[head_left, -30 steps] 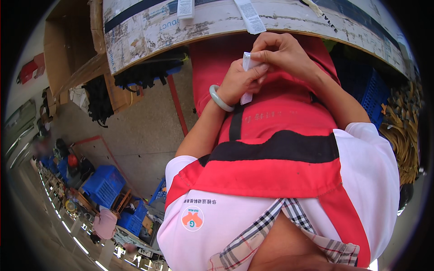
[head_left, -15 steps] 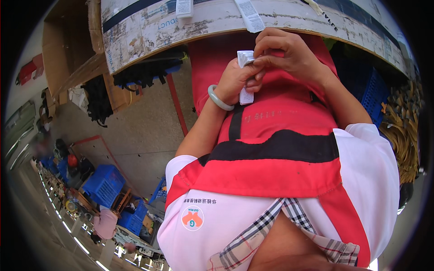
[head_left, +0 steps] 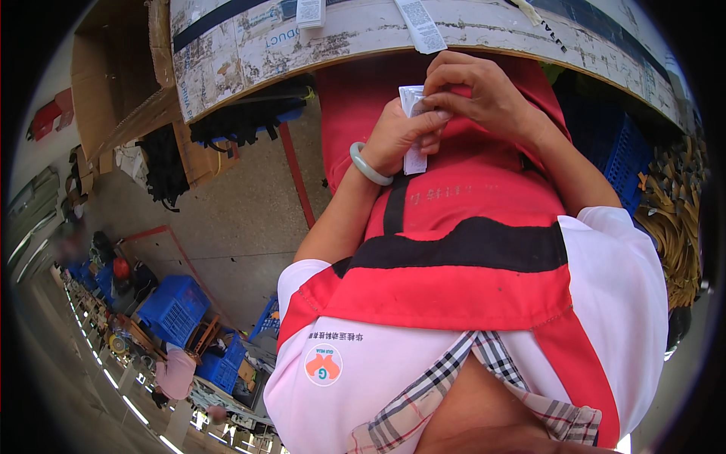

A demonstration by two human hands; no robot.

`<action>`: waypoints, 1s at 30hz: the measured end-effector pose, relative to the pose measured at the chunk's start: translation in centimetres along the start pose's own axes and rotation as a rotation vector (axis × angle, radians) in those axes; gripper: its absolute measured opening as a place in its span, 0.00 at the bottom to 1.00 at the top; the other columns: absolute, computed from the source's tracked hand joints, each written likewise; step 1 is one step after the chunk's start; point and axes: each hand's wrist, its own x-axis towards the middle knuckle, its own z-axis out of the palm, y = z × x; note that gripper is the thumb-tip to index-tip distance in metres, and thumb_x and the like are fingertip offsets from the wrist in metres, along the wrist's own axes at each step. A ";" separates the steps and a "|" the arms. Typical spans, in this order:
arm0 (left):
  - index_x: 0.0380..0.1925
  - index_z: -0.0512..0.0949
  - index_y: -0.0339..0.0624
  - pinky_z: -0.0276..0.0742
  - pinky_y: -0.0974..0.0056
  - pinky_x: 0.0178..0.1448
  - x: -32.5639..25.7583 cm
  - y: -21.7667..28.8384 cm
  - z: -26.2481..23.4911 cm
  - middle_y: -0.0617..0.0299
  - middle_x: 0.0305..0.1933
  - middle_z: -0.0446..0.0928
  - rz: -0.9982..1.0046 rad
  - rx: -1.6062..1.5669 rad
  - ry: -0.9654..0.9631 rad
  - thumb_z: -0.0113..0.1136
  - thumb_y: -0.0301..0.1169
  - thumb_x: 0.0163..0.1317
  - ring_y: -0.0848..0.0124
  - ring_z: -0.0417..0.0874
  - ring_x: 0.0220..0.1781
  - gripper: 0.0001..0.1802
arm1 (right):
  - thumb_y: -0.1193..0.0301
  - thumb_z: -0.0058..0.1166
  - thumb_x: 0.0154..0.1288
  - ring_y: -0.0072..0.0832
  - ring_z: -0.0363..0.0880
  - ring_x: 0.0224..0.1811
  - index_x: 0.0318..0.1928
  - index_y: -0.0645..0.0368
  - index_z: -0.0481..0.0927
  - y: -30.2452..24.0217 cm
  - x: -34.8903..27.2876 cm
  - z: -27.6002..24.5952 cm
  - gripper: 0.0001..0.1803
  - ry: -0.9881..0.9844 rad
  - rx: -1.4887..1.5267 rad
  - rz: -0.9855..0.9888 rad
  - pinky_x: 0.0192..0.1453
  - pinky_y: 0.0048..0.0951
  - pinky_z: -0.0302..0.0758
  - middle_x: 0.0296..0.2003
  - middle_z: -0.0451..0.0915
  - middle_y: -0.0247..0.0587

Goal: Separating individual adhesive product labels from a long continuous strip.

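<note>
My left hand (head_left: pixel 399 138) is wrapped round a stack of narrow white printed labels (head_left: pixel 414 160), its thumb lying across the front. The stack stands out above and below the fingers, over my red apron. Close against its upper end, my right hand (head_left: pixel 484 89) has thumb and forefinger pinched together at the edge of the labels. Whether a single label is parted between those fingertips is too small to tell. A long white label strip (head_left: pixel 420 27) lies on the table just beyond my right hand, its near end at the table edge. Another pile of white labels (head_left: pixel 310 12) rests farther left.
The worn white table (head_left: pixel 242 64) curves across the far side. An open cardboard box (head_left: pixel 113 76) stands at left, near hanging black straps (head_left: pixel 162 170). Blue crates (head_left: pixel 174 309) sit behind on the left; another blue crate (head_left: pixel 626 159) and brown strips (head_left: pixel 673 219) are at right.
The fanned upper edges of the stack now lie flatter. My left thumb has stretched farther across the labels toward my right fingers, and my right hand has shifted slightly.
</note>
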 end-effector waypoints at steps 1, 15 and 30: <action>0.34 0.72 0.41 0.64 0.72 0.23 0.0 0.0 0.0 0.66 0.26 0.70 0.001 0.000 0.009 0.60 0.25 0.63 0.79 0.67 0.20 0.06 | 0.75 0.61 0.58 0.35 0.79 0.33 0.34 0.64 0.80 0.1 0.0 0.0 0.06 0.009 0.008 -0.004 0.38 0.30 0.75 0.33 0.77 0.41; 0.36 0.71 0.41 0.57 0.75 0.20 0.3 -0.2 -0.3 0.65 0.24 0.68 -0.030 -0.030 -0.016 0.53 0.31 0.70 0.81 0.61 0.18 0.06 | 0.73 0.61 0.61 0.26 0.76 0.35 0.40 0.64 0.78 -0.2 -0.1 -0.4 0.10 0.001 0.281 0.224 0.42 0.25 0.74 0.33 0.76 0.38; 0.34 0.74 0.38 0.56 0.74 0.21 -0.4 -0.8 0.3 0.67 0.23 0.68 0.106 0.184 0.000 0.56 0.31 0.68 0.82 0.62 0.19 0.08 | 0.70 0.67 0.54 0.30 0.75 0.43 0.44 0.62 0.80 -1.5 -0.2 -0.6 0.18 -0.052 0.236 0.215 0.50 0.26 0.72 0.35 0.75 0.38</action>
